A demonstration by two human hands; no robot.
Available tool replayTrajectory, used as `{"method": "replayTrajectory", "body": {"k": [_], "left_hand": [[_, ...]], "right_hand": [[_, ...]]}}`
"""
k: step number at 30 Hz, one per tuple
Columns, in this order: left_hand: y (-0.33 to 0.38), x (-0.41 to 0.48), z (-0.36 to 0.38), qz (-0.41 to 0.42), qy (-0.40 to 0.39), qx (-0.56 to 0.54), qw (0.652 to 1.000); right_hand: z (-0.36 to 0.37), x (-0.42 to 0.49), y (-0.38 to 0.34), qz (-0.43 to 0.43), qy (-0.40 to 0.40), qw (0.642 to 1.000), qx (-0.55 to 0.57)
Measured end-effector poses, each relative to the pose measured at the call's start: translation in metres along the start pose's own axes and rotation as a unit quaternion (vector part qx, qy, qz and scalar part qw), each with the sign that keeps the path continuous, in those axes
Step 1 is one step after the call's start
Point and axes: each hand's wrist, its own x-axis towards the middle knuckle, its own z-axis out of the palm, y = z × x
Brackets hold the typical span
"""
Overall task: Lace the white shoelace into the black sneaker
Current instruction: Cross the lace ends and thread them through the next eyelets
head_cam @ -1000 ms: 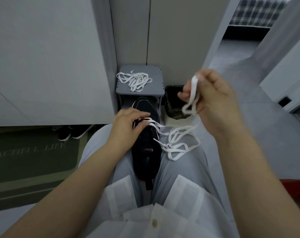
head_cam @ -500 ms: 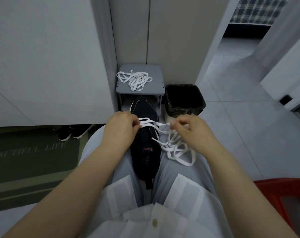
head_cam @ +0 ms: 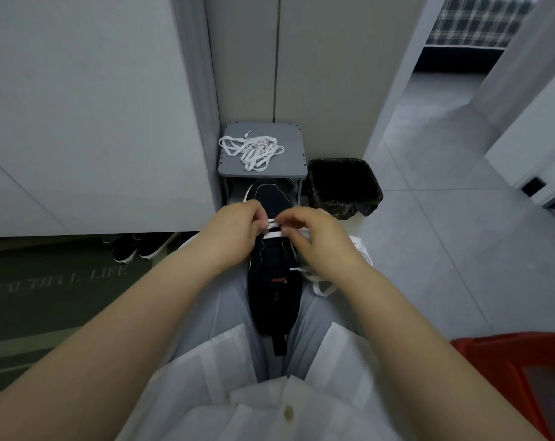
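Note:
The black sneaker (head_cam: 274, 281) lies lengthwise between my thighs, toe pointing away from me. A white shoelace (head_cam: 273, 233) crosses its front eyelets in two flat bars, and the loose rest trails over my right thigh. My left hand (head_cam: 238, 229) pinches the lace at the sneaker's left side. My right hand (head_cam: 315, 238) pinches the lace at the right side, fingers curled over it. The two hands nearly touch above the eyelets, hiding part of the lacing.
A small grey stool (head_cam: 296, 148) stands ahead against the wall, with another white lace (head_cam: 253, 151) heaped on top. A dark waste bin (head_cam: 344, 186) sits to its right. A pair of dark shoes (head_cam: 139, 248) rests under the cabinet on the left. A red seat (head_cam: 505, 367) shows at the lower right.
My right hand came down from head height with the lace and moved in to the sneaker's eyelets. My left hand stayed on the sneaker. Both now meet over the front lacing.

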Motion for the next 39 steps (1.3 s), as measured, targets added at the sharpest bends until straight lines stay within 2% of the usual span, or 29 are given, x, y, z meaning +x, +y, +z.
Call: {"method": "replayTrajectory", "body": {"k": [5,7,9,13,16,18,20,22,24,26,27,28,29,31,34,36,39], "left_hand": [[0.005,0.004,-0.015,-0.034,-0.103,-0.093,0.990],[0.005,0.003,-0.020,-0.027,-0.118,-0.061,0.991],[0.002,0.004,-0.023,-0.028,-0.082,-0.006,0.996],[-0.009,0.006,-0.030,-0.060,-0.001,0.030,0.998],[-0.022,0.006,-0.034,-0.064,0.048,0.154,0.985],[-0.035,0.004,-0.037,-0.060,0.078,0.178,0.979],[-0.046,0.000,-0.039,-0.058,0.060,0.086,0.993],[-0.048,-0.007,-0.040,-0.059,-0.008,-0.089,0.994],[-0.042,-0.015,-0.043,-0.045,-0.081,-0.281,0.955],[-0.038,-0.018,-0.048,-0.040,-0.125,-0.444,0.886],[-0.036,-0.018,-0.051,-0.042,-0.140,-0.483,0.863],[-0.031,-0.019,-0.053,-0.045,-0.148,-0.488,0.859],[-0.025,-0.017,-0.055,-0.049,-0.145,-0.467,0.871],[-0.010,-0.015,-0.061,-0.042,-0.123,-0.378,0.917],[0.004,-0.009,-0.072,0.029,-0.040,-0.141,0.989],[0.004,-0.005,-0.074,0.073,0.011,-0.024,0.997],[-0.004,0.000,-0.059,0.082,0.014,0.044,0.996]], "right_hand": [[0.015,0.012,-0.005,-0.019,0.025,1.000,0.004],[0.015,0.016,-0.007,-0.015,0.035,0.999,0.009],[0.012,0.020,-0.007,-0.003,0.053,0.998,0.027],[0.007,0.020,-0.002,0.075,0.083,0.987,0.115],[0.004,0.020,0.002,0.105,0.078,0.981,0.142],[-0.002,0.020,0.004,0.109,0.049,0.980,0.159],[-0.011,0.021,0.006,0.110,-0.005,0.978,0.176],[-0.020,0.021,0.008,0.107,-0.032,0.971,0.210],[-0.027,0.022,0.011,0.100,-0.015,0.966,0.237],[-0.030,0.022,0.011,0.097,0.007,0.963,0.251],[-0.028,0.022,0.008,0.093,0.006,0.961,0.260],[-0.024,0.021,0.003,0.078,-0.006,0.961,0.267],[-0.019,0.021,-0.004,0.051,-0.024,0.963,0.264],[-0.005,0.020,-0.016,-0.008,-0.071,0.969,0.235],[0.000,0.021,-0.034,-0.021,-0.118,0.962,0.245],[-0.011,0.022,-0.037,0.000,-0.069,0.962,0.263],[-0.031,0.023,-0.030,0.038,0.027,0.964,0.263]]}}
